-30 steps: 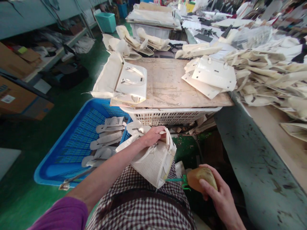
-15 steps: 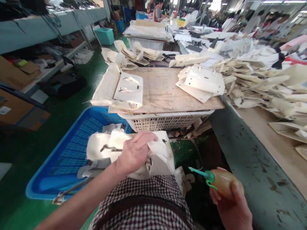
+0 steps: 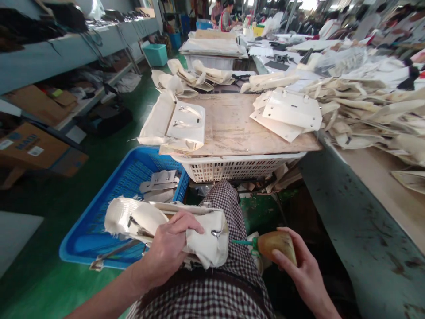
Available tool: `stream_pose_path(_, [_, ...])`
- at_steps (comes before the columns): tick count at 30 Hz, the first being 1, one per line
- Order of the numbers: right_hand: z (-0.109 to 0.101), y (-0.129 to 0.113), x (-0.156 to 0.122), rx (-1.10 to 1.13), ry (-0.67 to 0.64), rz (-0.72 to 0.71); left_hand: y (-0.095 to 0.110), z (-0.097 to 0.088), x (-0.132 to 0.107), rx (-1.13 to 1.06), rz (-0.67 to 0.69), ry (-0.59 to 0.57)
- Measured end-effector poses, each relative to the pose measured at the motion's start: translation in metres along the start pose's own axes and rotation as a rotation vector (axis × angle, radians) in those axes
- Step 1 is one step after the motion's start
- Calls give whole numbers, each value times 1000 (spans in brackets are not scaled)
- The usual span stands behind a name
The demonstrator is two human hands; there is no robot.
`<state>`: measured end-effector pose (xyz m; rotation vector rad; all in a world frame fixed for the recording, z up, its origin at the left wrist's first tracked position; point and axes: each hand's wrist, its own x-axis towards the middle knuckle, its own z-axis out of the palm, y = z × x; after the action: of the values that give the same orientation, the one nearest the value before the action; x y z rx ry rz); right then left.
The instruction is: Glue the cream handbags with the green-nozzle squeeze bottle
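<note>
Across my lap lies a cream fabric bag piece [image 3: 207,237] with frayed edges and small metal fittings. My left hand [image 3: 174,241] is closed over its middle, with part of the cloth hidden under the fingers. To the right, my right hand [image 3: 300,261] grips a squeeze glue bottle [image 3: 277,246] of yellowish-brown colour. The bottle lies on its side in the hand, its thin green nozzle pointing left at the right edge of the bag piece, close to it; whether they touch I cannot tell.
A blue basket [image 3: 75,248] holding pale pieces stands at my left. Ahead, a wooden board [image 3: 229,128] on a white basket [image 3: 239,168] carries white bag panels [image 3: 290,110]. The green-sided workbench [image 3: 361,235] at right bears piled cream pieces [image 3: 365,110]. People are farther back.
The bag piece and my left hand have come lower and left, nearer to me. My right hand has moved left with the bottle, bringing the nozzle close to the bag piece.
</note>
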<state>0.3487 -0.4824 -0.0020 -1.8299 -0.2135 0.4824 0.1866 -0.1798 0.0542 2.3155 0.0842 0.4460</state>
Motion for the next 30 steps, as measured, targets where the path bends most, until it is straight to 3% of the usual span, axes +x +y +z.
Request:
stream_pose_path(4, [10, 11, 7, -60, -51, -74, 5, -3, -6, -86, -63, -50])
stream_pose_path(9, [25, 27, 14, -111, -62, -125, -2, 0, -10, -205, -199, -20])
stream_pose_path(19, [18, 26, 9, -128, 11, -99, 1, 0, -20, -251, -195, 23])
stream_pose_path(30, [25, 24, 17, -67, -74, -58, -1, -1, -33, -260, -220, 27])
